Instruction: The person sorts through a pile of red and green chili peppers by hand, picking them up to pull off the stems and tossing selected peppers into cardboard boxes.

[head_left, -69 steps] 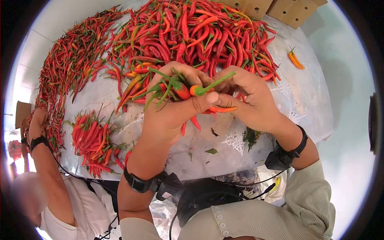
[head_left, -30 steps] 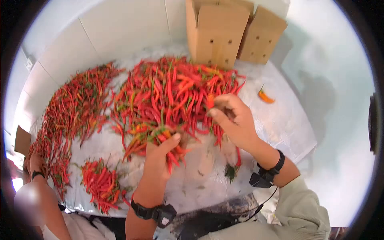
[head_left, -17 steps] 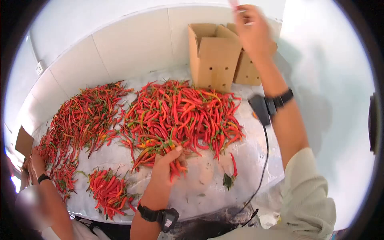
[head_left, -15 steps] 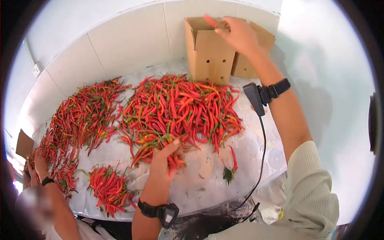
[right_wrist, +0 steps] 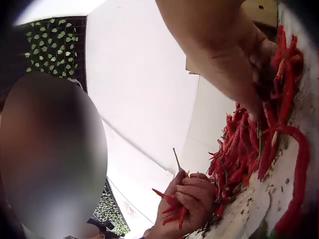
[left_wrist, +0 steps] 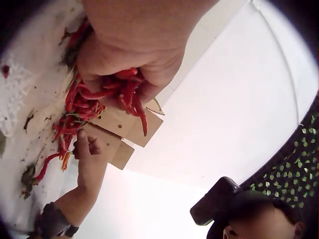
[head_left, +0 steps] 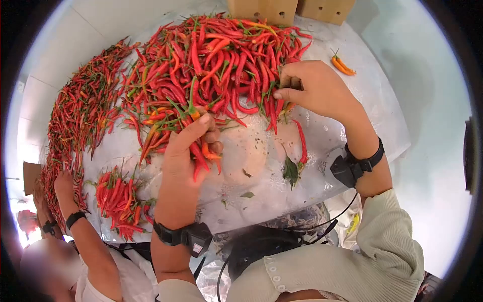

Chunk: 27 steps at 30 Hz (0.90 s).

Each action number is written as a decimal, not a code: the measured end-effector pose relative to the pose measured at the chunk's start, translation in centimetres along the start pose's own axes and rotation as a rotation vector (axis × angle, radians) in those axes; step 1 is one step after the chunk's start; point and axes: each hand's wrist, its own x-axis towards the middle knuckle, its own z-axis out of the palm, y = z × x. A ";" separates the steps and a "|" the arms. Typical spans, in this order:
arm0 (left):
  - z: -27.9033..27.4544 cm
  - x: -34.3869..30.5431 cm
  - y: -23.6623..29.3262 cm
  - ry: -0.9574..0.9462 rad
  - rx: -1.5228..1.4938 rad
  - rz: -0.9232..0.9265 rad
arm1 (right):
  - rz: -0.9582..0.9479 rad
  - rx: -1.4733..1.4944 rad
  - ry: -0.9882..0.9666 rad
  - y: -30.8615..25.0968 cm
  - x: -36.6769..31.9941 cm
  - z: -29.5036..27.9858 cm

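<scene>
My left hand (head_left: pixel 190 138) grips a bunch of red and orange chilies (head_left: pixel 197 156), stems up, over the front edge of the large red chili pile (head_left: pixel 221 55). In the left wrist view red chilies (left_wrist: pixel 130 94) poke out of its curled fingers. At the pile's right edge my right hand (head_left: pixel 314 88) has thumb and fingers bent together against the chilies; whether it pinches one is hidden. The right wrist view shows this hand (right_wrist: pixel 234 59) among chilies, its fingertips partly covered.
Cardboard boxes (head_left: pixel 264 10) stand behind the pile. A long chili heap (head_left: pixel 83 105) and a small bunch (head_left: pixel 116 199) lie left. An orange chili (head_left: pixel 343 65), a single red chili (head_left: pixel 302 141) and a leaf (head_left: pixel 290 171) lie right. Another person's arm (head_left: pixel 88 226) reaches in at left.
My right hand has come down from above the cardboard box to the pile's right edge, without the red chili it held there. My left hand still grips its bunch. The head view has tilted down.
</scene>
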 end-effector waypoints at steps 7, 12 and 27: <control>-0.3 0.1 -0.1 -0.011 -0.042 -0.079 | 0.143 -0.021 0.051 0.2 -0.1 1.9; 0.2 -0.2 -0.1 0.025 0.047 -0.048 | 0.167 0.152 -0.001 -0.1 0.5 1.8; 1.8 -0.6 -1.0 -0.029 0.273 -0.062 | -0.037 0.578 -0.004 -3.2 -0.1 2.5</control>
